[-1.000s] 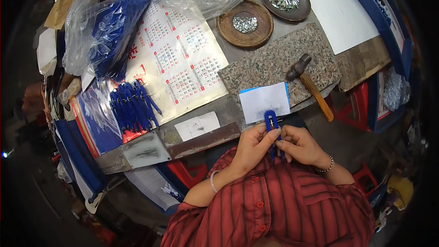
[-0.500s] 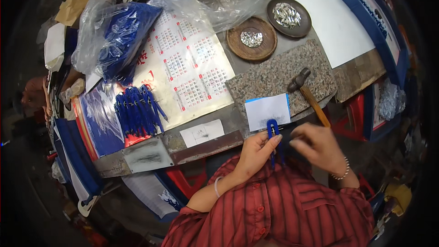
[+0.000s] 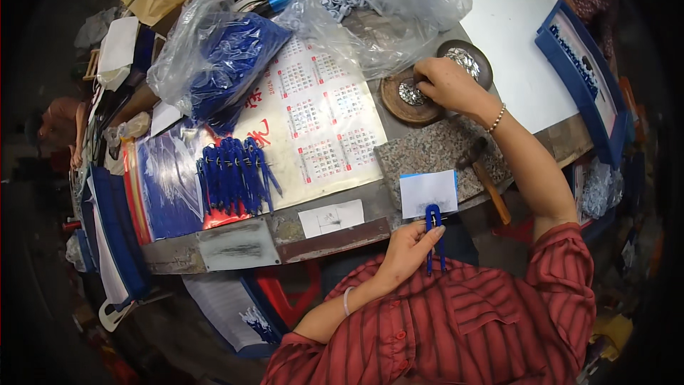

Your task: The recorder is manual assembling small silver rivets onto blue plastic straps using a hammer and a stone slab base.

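Note:
My left hand (image 3: 407, 251) pinches a blue two-legged compass (image 3: 432, 222) by its upper part. Its rounded top lies over the lower edge of a smudged white paper pad (image 3: 427, 194), and its legs hang toward my shirt. A metal rod crosses it near the fingers. My right hand (image 3: 450, 85) reaches into the brown wooden dish (image 3: 410, 110), its fingertips pressed together at the small silver metal pieces (image 3: 411, 91). Whether a piece is between the fingertips is hidden. Behind that hand stands a darker round dish (image 3: 484, 64) with larger silver pieces.
A hammer (image 3: 488, 184) lies on the granite slab (image 3: 420, 150) beside the pad. Several blue compasses (image 3: 235, 175) lie bunched at the left on a calendar sheet (image 3: 335, 121). Plastic bags (image 3: 221, 57) cover the back. A blue tray (image 3: 581, 64) stands at the right.
My right hand has moved from beside the compass, up and away, into the brown wooden dish. My left hand keeps its hold on the compass. The whole view has shifted slightly.

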Tool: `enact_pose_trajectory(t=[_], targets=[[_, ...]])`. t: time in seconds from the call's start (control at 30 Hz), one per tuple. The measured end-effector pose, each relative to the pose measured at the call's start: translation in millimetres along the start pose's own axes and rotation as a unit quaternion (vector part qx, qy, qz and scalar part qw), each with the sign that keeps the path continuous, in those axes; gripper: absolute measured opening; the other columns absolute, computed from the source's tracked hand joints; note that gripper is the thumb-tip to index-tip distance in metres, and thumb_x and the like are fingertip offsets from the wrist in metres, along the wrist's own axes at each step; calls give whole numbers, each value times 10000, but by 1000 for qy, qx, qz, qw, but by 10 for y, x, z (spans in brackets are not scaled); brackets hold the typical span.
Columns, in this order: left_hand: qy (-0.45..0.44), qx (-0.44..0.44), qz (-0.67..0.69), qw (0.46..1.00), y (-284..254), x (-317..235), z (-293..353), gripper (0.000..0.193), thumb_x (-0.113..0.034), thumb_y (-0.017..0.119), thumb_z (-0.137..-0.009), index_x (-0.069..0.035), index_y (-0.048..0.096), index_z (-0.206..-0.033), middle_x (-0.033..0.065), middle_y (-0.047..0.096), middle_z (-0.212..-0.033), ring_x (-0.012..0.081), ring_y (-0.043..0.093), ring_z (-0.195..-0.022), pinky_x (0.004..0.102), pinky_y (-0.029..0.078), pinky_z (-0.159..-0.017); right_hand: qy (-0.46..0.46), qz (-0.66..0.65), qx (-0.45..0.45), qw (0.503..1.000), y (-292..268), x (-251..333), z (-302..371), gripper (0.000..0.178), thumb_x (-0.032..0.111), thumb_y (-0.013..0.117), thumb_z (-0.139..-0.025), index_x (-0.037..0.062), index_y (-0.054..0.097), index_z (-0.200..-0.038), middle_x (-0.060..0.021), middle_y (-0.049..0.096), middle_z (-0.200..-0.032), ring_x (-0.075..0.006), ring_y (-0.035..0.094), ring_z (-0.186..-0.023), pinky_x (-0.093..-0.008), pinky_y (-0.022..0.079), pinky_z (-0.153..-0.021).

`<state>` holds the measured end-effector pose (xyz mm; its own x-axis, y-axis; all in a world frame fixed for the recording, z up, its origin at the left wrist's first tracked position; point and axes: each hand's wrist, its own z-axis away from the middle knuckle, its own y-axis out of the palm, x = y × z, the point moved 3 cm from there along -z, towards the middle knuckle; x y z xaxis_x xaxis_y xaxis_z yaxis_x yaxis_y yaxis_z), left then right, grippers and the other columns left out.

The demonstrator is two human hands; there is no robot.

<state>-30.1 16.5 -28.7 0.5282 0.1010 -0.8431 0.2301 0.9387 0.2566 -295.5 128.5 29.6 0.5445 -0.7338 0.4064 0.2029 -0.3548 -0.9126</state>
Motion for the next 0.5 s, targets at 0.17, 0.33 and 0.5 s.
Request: enact_pose_trajectory(t=[0.17,0.33,0.5], targets=[[-4,-8,-6,1000,-6,-55,3,305,-305,601,-926,-44,603,-768,-37,532,-624,22,484,-545,195,385,-477,38,50,64,996,34,26,-193,142,97,630,-721,-20,600,-795,-219,625,-807,-386,611,-817,-462,482,-723],[-1,-4,3,1000,-3,-46,-3,310,-310,604,-924,-44,606,-764,-37,536,-620,24,487,-544,196,386,-475,-29,98,105,989,66,15,-269,175,101,628,-714,-44,588,-803,-234,618,-810,-397,607,-825,-460,484,-722],[0,-5,-2,1000,-3,-55,4,311,-305,601,-925,-40,603,-763,-42,527,-614,21,473,-546,203,378,-479,-23,-32,42,998,-142,65,-103,156,77,620,-731,-43,532,-781,-164,588,-712,-279,621,-716,-381,491,-641]])
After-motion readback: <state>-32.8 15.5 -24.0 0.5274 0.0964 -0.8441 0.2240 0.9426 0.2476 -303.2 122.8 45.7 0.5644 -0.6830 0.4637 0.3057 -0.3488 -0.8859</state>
